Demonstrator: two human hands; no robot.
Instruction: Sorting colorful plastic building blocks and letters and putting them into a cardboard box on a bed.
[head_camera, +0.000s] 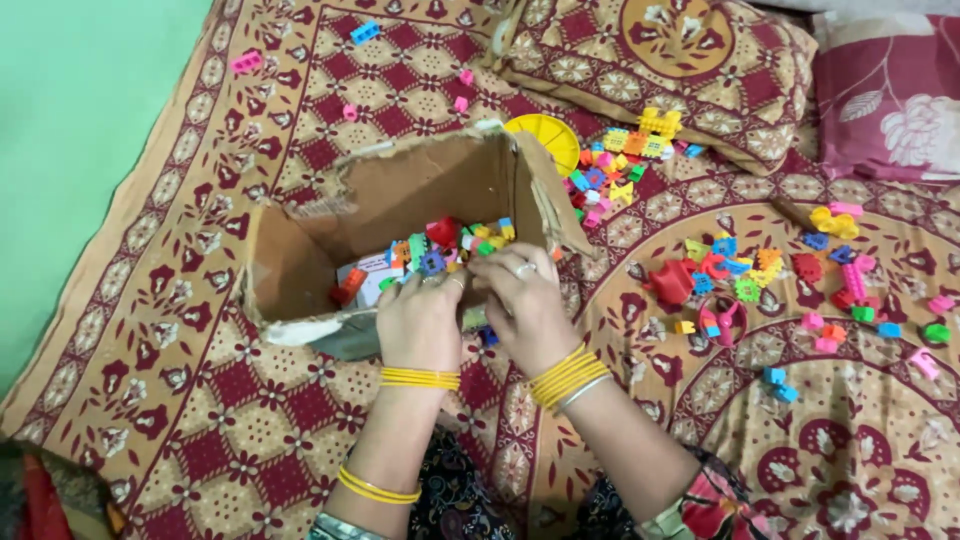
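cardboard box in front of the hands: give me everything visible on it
The cardboard box is plain brown, worn, with torn, ragged edges and a bent flap on its right side. It lies tipped on the patterned bedspread, its open side facing the camera. Inside sit small colourful plastic blocks and a pale printed sheet. The left hand and right hand rest at its near edge.

Bare forearms. Yellow bangles (420, 378) just behind left grip (420, 320), another set further back; yellow plus silver behind right grip (525, 305). Ring (524, 267) on right finger. Patterned sleeves.
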